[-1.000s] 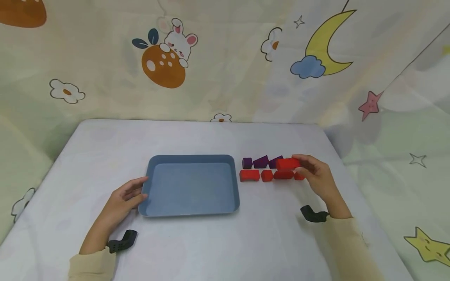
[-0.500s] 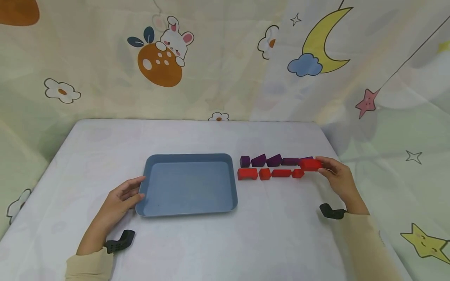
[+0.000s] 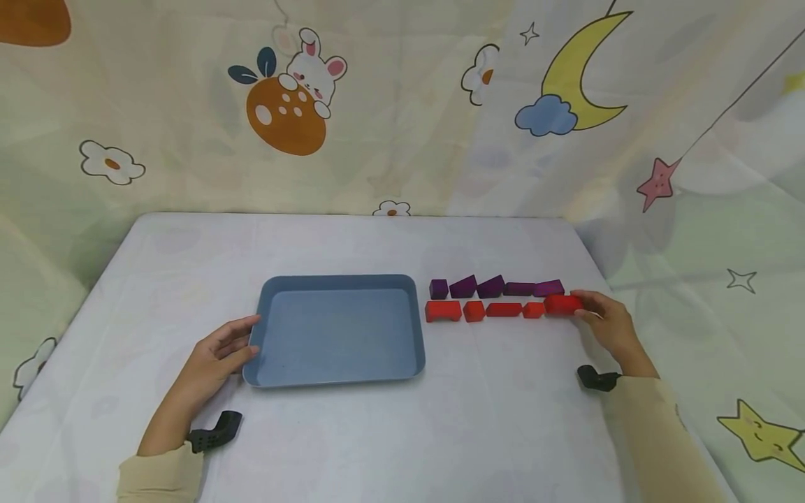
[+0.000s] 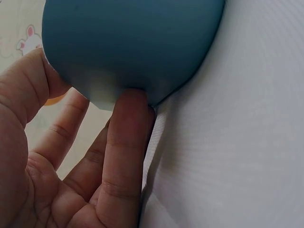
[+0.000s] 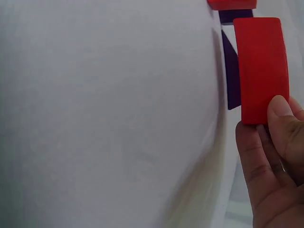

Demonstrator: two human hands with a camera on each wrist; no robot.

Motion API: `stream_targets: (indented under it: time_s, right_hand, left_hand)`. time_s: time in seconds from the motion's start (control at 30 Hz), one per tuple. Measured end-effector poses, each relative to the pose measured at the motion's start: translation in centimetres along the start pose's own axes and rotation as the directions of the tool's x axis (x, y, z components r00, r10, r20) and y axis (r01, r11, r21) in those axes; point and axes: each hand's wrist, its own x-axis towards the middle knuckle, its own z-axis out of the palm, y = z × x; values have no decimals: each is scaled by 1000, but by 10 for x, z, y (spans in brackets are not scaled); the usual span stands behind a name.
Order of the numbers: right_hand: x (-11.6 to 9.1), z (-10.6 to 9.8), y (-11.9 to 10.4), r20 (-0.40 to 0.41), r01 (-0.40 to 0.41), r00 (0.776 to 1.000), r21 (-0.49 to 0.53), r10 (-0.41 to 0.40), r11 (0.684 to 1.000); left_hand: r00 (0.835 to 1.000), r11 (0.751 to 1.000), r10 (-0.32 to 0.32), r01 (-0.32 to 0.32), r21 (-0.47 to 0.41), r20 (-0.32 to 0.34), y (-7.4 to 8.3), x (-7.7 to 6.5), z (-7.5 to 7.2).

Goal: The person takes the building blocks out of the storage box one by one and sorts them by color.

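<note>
At the left end of the blue-grey tray [image 3: 339, 335], my left hand [image 3: 221, 353] grips the rim. The left wrist view shows the thumb up at the rim and fingertips against the outer wall of the tray [image 4: 133, 42]. My right hand [image 3: 608, 325] pinches a red block [image 3: 562, 305] by its right end, thumb on its near face. This block sits at the right end of a row with a red arch-shaped block [image 3: 443, 311], a red block [image 3: 474, 311], a long red block [image 3: 504, 309] and a small red block [image 3: 533, 310].
Behind the red row runs a row of purple blocks, from a purple cube [image 3: 438, 288] to a purple block [image 3: 549, 288] at its right end. The tray stands left of both rows on a white-covered table [image 3: 377, 440]. A patterned cloth [image 3: 409, 126] hangs behind.
My right hand has carried the red block rightward past the small red block, then lowered it to the end of the red row. The left hand has stayed at the tray.
</note>
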Motion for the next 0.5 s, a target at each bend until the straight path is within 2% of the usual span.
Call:
stream_targets:
  time_s: [0.23,0.37,0.5]
  right_hand:
    - [0,2,2,62,-120,991,-9,120,993]
    - [-3,2,-1,88,-126,988,5,125,992]
    - [-16,6,-12,46,-123,991,-14,123,992]
  left_hand:
    - [1000,1000,11,-11,15,1,0,4,0]
    - [1000,1000,7,-7,16,8,1,4,-1]
    - [1000,1000,1,-2,20,23,3,2,-4]
